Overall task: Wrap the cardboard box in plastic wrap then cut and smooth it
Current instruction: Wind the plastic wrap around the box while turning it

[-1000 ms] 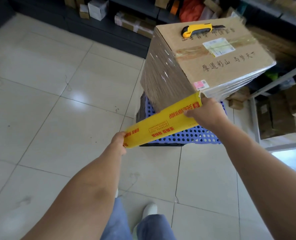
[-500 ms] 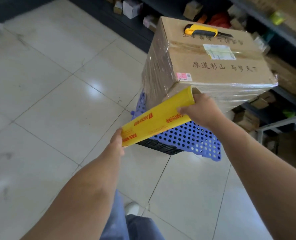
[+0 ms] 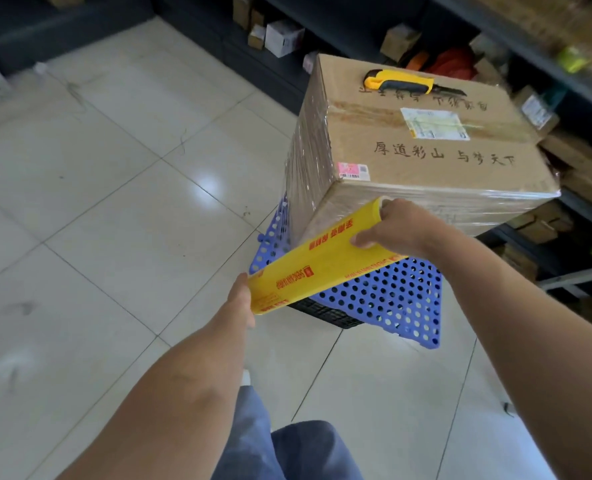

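The right hand [image 3: 403, 227] grips the plastic wrap roll [image 3: 322, 263] by the near corner of the cardboard box [image 3: 426, 147]. The left hand [image 3: 242, 303] seems to grasp its lower end.

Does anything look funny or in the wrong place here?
A yellow utility knife lies loose on top of the cardboard box, near its far edge, while the left hand and right hand hold the wrap roll. It could slide off.

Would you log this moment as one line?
wrapping | left hand, right hand: grip wrap roll ends | cardboard box: sides filmed, on blue panel | knife: on box
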{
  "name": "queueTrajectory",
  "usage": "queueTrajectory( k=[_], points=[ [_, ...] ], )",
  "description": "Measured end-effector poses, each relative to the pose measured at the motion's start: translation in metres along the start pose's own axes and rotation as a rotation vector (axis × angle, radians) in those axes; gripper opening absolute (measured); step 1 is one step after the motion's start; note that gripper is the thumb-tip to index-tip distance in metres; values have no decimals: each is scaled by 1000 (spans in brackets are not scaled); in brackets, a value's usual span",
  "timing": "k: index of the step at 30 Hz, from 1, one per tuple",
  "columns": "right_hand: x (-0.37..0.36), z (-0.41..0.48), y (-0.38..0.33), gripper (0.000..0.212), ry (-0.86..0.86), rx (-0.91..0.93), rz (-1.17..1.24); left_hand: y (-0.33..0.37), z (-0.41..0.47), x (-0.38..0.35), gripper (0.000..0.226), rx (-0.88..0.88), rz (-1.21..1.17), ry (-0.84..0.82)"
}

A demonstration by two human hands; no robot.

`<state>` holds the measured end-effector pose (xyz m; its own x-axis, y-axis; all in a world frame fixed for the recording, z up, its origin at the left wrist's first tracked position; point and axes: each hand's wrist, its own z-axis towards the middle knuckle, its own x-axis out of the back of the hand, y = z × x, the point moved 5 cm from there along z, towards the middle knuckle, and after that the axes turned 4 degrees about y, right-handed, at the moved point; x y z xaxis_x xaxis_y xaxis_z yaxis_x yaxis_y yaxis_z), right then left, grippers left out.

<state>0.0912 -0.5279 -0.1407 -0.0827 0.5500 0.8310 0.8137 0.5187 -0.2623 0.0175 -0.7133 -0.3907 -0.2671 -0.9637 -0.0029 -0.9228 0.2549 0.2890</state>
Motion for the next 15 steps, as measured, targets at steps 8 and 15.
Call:
queueTrajectory(
  k=[8, 15],
  points=[
    [11, 1, 3, 36, -131, 59, -64, 2, 1, -18, 23, -39, 22, 18],
    [10, -2, 25, 40, -293, 182, -345, -28, -4, -35, 40, -53, -168, 134]
  ],
)
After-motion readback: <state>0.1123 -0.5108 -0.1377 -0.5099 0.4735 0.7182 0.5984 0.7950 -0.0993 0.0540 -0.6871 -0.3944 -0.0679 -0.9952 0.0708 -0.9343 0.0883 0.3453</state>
